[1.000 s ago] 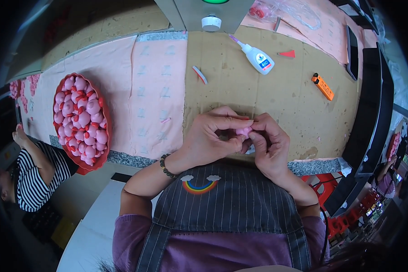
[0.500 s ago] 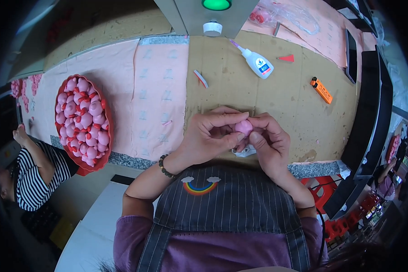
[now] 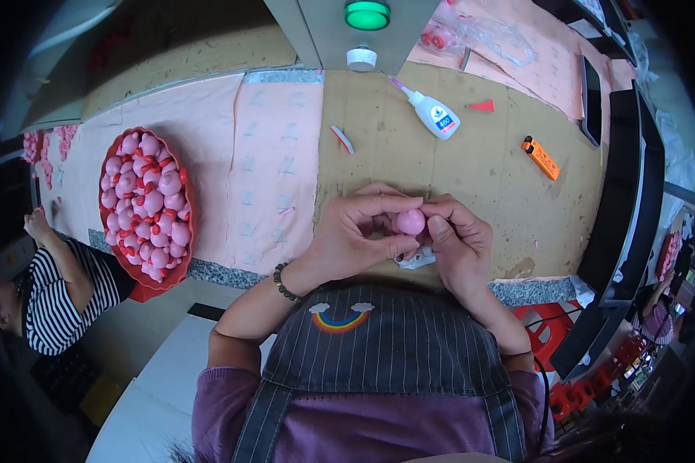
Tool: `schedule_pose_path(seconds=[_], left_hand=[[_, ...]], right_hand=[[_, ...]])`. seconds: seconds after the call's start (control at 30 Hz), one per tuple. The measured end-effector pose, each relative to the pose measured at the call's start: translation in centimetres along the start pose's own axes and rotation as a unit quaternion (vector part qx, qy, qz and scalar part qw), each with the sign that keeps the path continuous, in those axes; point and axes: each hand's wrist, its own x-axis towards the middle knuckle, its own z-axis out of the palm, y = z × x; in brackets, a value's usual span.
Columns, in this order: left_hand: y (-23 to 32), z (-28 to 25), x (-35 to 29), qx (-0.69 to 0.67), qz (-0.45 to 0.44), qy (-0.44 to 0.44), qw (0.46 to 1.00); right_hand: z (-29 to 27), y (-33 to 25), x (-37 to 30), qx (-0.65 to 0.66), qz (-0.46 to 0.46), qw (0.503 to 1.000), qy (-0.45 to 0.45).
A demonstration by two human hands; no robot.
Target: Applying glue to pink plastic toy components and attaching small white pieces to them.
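A small, smooth pink ball [image 3: 411, 222] is held up in front of my apron, over the near edge of the work surface. My left hand [image 3: 359, 231], with a beaded bracelet at the wrist, pinches it between thumb and fingers from the left. At its right side, my right hand [image 3: 463, 235] is closed, index fingertip against the ball and thumb bent beside it. What the other right fingers do behind the ball is hidden. Under the hands, partly covered, lies a crumpled white piece [image 3: 417, 259].
On the brown cardboard [image 3: 510, 177] lie a glue bottle [image 3: 437, 116], a red pointed piece [image 3: 482, 106], an orange lighter [image 3: 541, 159] and a small strip [image 3: 342, 140]. A red scalloped tray [image 3: 186, 224] of pink and red pieces stands left. Another person's arm [image 3: 58, 247] is at far left.
The ball has turned between my fingers and shows a rounder face. My right thumb has drawn slightly back from its front. The whole view has shifted a little.
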Motion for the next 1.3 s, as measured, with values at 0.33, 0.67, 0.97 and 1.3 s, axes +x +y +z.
schedule_pose_path(seconds=[0.33,0.67,0.97,1.3], left_hand=[[0.7,-1.1,-1.0,0.048,0.08,0.05,0.994],[-0.5,-0.8,-1.0,0.062,0.047,0.031,0.996],[0.1,0.3,-1.1,0.232,0.118,0.104,0.96],[0.8,0.9,-1.0,0.326,0.094,0.125,0.933]], right_hand=[[-1.4,-1.2,-1.8,-0.602,-0.293,0.722,-0.175],[1.7,-1.4,0.7,-0.324,-0.227,0.917,-0.055],[-0.9,-0.9,2.7,-0.214,-0.154,0.962,0.072],[-1.6,-0.3,1.0,-0.066,-0.027,0.997,0.007]])
